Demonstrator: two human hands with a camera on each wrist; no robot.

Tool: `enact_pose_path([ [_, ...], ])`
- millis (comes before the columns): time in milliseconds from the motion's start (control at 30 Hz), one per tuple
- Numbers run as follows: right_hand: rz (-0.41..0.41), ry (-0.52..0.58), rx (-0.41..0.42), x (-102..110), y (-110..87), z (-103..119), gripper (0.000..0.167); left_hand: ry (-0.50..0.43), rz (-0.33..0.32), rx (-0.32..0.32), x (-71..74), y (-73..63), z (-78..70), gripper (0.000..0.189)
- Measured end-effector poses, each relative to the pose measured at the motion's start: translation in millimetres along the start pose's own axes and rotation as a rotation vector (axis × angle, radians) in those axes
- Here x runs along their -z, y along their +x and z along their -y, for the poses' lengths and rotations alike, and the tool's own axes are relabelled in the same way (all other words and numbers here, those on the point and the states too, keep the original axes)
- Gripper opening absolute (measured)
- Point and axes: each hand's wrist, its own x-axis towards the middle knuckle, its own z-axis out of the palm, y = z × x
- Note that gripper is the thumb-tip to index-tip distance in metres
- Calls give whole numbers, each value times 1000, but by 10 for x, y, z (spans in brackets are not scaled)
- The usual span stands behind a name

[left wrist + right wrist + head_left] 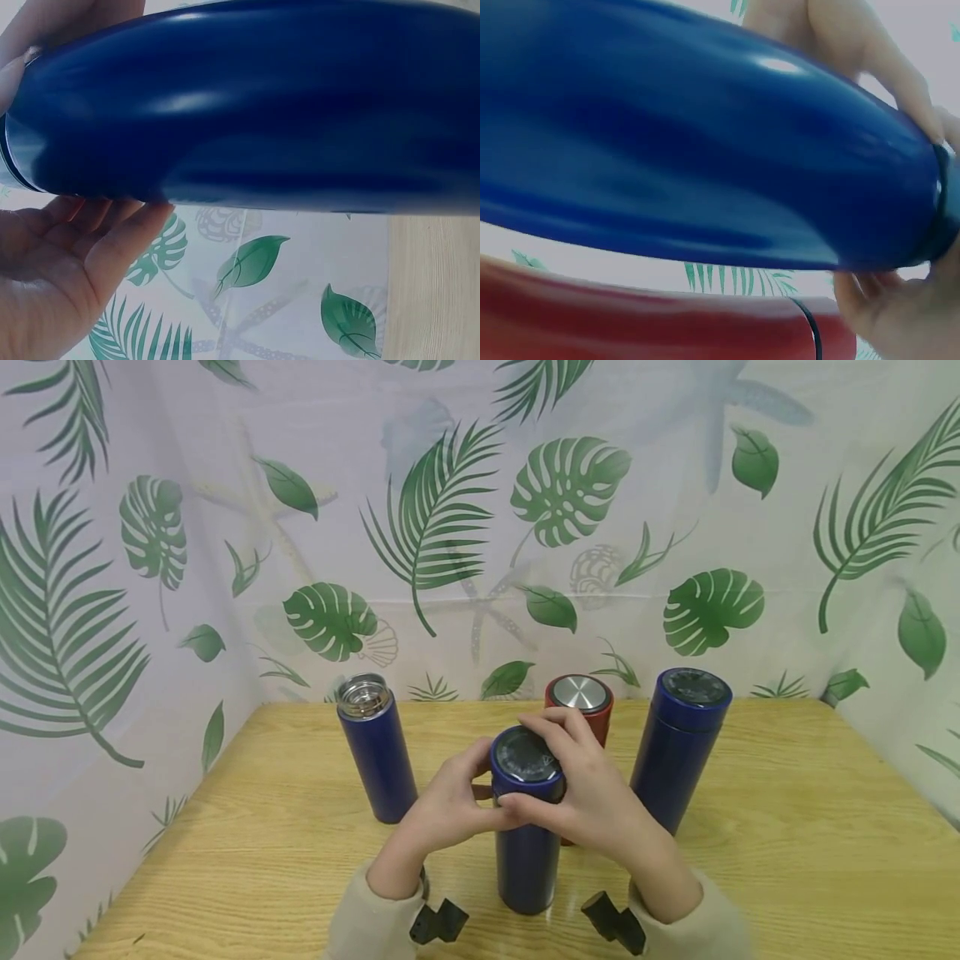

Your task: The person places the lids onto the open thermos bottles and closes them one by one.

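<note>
A dark blue thermos bottle [527, 868] stands upright in the middle, its lid [527, 755] topped with a glossy black disc. Around its upper body, just under the lid, my left hand [453, 797] curls its fingers and thumb. My right hand [596, 789] grips the lid from the right, thumb in front and fingertips at the far rim. The two thumbs meet at the front of the bottle. In the left wrist view, the blue body [262, 112] fills most of the picture. Whether its base touches the table cannot be told.
Behind my right hand stands a red thermos [600, 727] with a silver-topped lid, partly hidden. Another lidded blue thermos [678, 752] is at the right. A lidless blue thermos [382, 760] stands at the left on the wooden table [262, 827]. A leaf-print cloth [465, 527] hangs behind.
</note>
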Motion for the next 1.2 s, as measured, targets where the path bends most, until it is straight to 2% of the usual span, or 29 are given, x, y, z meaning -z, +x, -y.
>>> enact_pose_path([
  [167,114,123,76,82,-29,-46,53,14,-6,4,-1,2,-3,56],
  [233,105,109,72,93,-31,-41,53,18,-8,5,-3,1,-6,56],
  [333,39,53,25,66,-19,-15,58,25,-13,8,-5,-4,-26,56],
  [467,-33,-40,-50,1,2,19,65,29,-8,7,-10,-24,-163,55],
  [567,-15,-23,-18,-4,3,10,62,29,0,-1,-9,-36,-245,55],
  [667,54,73,49,34,-12,-23,55,22,2,15,-8,-23,-176,56],
  [767,111,145,82,72,-25,-49,51,14,4,15,-4,0,-65,57],
  [900,69,106,72,72,-20,-42,51,15,-4,8,-4,9,-8,57],
  [1067,-16,19,-24,9,6,-1,58,29,-8,10,-11,-24,-192,54],
  [1133,-6,24,-27,-3,9,3,59,30,-6,6,-9,-34,-218,54],
  [1200,32,70,1,11,3,-13,58,18,-2,-2,-5,-25,-146,56],
])
